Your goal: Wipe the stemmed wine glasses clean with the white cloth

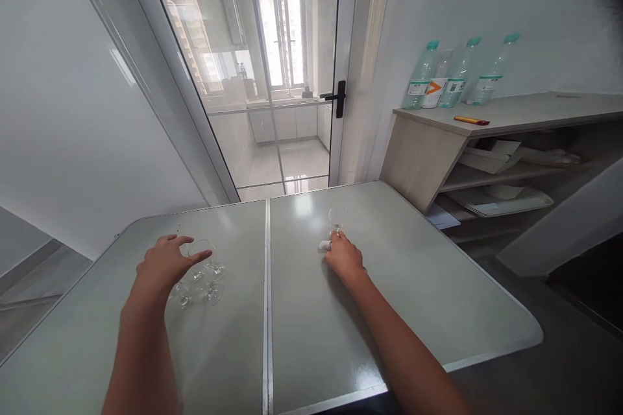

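Table: pale grey-green top, rounded corners, metal seam down the middle splitting it into two halves. Left half: cluster of clear stemmed glasses, upright and packed close, under my arched left hand. Right half: single clear glass, upright near the seam and well apart from the cluster, with my right hand closed at its foot.

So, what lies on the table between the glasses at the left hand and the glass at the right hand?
Head view: only bare table, crossed by its middle seam, between the cluster of glasses and the single glass.
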Tool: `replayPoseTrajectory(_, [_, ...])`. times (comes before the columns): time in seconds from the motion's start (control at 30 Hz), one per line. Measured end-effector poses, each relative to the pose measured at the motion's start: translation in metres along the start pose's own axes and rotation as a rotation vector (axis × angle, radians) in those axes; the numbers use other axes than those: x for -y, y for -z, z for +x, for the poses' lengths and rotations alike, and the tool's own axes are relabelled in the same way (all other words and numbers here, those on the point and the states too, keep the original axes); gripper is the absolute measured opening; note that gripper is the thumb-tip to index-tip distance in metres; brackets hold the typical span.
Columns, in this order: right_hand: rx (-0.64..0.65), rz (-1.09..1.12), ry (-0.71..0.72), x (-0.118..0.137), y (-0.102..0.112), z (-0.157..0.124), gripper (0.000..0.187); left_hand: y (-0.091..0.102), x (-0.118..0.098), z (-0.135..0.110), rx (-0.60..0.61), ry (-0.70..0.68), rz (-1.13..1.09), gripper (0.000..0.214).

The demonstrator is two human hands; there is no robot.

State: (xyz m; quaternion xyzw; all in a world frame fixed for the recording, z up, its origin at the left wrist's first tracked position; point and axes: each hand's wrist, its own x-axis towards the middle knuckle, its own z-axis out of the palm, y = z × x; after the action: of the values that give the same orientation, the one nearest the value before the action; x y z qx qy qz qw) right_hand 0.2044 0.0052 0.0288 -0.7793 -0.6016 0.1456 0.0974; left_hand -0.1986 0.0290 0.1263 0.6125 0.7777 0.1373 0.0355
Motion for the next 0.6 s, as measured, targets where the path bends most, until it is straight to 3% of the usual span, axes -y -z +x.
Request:
replayPoseTrajectory(0.2, [0.0, -0.001, 0.003, 0.0, 0.003, -0.001, 0.047, -0.002, -0.009, 0.002, 0.089, -0.05, 0.077, 0.06])
replayPoseTrajectory(0.47, [-0.017, -0.047, -0.051, -0.001, 0.009, -0.005, 0.028, -0.001, -0.021, 0.0, 0.079, -0.06, 0.053, 0.062])
replayPoseTrajectory(0.6, [-0.041, -0.056, -0.067, -0.002, 0.014, -0.009, 0.022, 0.008, -0.029, -0.003, 0.058, -0.037, -0.083, 0.062])
